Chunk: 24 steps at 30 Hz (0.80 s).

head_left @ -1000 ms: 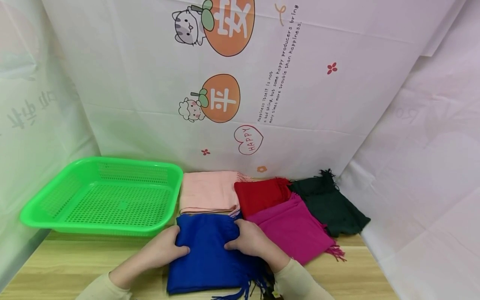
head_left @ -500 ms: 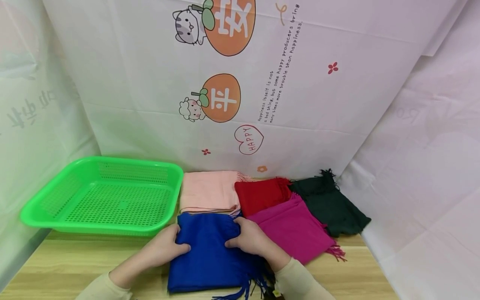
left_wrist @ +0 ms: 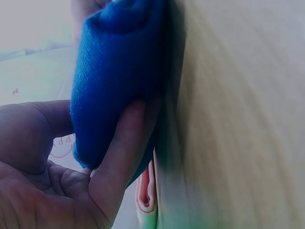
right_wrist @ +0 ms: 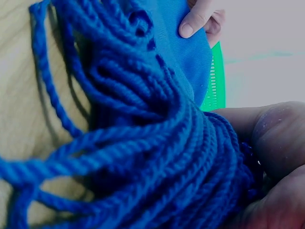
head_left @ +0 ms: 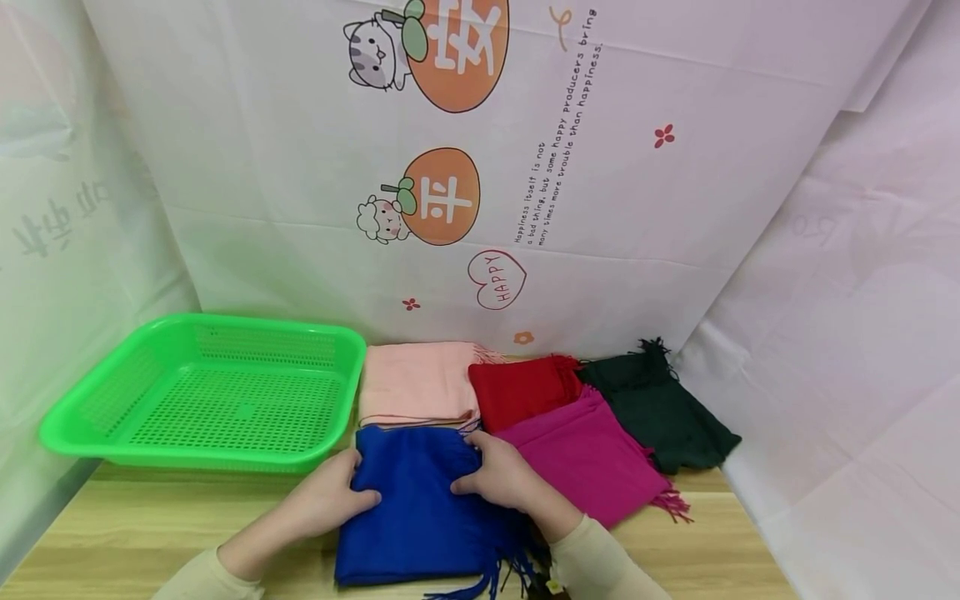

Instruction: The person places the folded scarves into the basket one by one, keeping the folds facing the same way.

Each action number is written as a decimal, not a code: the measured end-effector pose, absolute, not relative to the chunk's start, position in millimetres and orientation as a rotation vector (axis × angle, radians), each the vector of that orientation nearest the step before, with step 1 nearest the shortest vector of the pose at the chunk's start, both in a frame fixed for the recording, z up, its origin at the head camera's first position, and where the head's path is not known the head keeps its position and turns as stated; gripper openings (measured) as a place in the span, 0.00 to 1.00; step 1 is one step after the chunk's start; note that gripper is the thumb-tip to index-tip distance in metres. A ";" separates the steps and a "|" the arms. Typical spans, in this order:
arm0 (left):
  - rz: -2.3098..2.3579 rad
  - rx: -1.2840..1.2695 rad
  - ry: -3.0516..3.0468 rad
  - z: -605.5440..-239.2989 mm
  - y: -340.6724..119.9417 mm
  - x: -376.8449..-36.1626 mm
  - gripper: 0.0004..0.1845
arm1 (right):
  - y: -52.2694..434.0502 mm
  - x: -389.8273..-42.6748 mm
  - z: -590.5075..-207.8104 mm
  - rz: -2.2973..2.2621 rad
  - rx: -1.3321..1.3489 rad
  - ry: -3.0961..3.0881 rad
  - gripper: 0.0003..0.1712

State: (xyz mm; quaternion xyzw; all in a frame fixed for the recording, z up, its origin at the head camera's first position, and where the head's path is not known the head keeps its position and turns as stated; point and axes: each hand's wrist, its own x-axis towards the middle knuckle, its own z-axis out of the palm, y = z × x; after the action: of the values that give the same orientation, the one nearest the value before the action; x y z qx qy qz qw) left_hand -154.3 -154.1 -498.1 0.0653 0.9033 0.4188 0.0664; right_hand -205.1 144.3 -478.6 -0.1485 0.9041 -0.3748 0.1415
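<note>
A folded blue scarf (head_left: pixel 420 508) lies at the front middle of the wooden table, its twisted fringe (right_wrist: pixel 157 143) spilling toward the right. My left hand (head_left: pixel 330 492) grips the scarf's left edge, thumb on top; in the left wrist view its fingers (left_wrist: pixel 121 148) reach under the fold. On the opposite side, my right hand (head_left: pixel 498 475) holds the fringed edge with the thumb over the top, and its fingertips are mostly hidden by cloth. Behind the blue scarf sits a folded pink scarf (head_left: pixel 416 383).
A green perforated basket (head_left: pixel 202 458) stands at the left, holding nothing. Red (head_left: pixel 521 392), magenta (head_left: pixel 585 458) and dark green (head_left: pixel 648 408) folded scarves lie at the right, partly overlapping. White printed sheets (head_left: pixel 600 208) wall the table (head_left: pixel 165 508) at the back and sides.
Hardly anything differs: both hands keep their hold on the blue scarf, which has shifted very slightly. The basket and the other scarves stay put.
</note>
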 end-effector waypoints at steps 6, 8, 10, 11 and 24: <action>1.253 0.192 2.723 -483.0 -148.8 -148.3 0.28 | 145.2 -204.7 -476.3 -1.104 -0.418 2.592 0.44; 1.250 0.196 2.727 -482.2 -148.4 -147.9 0.29 | 145.7 -204.8 -475.4 -1.109 -0.413 2.589 0.44; 1.244 0.200 2.738 -481.2 -147.9 -147.4 0.31 | 146.1 -205.1 -475.0 -1.114 -0.406 2.586 0.44; 1.246 0.202 2.737 -480.8 -147.7 -147.1 0.31 | 146.5 -205.2 -474.7 -1.119 -0.411 2.586 0.43; 1.278 0.198 2.741 -475.8 -145.5 -143.0 0.33 | 148.5 -204.7 -470.4 -1.167 -0.418 2.581 0.45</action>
State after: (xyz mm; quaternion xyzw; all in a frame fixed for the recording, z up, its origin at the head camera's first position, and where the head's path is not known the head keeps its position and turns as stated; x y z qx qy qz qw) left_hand -143.0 -145.5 -475.8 0.0653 0.9030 0.4211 0.0552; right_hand -204.7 148.5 -470.4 -0.1445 0.8928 -0.4035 0.1386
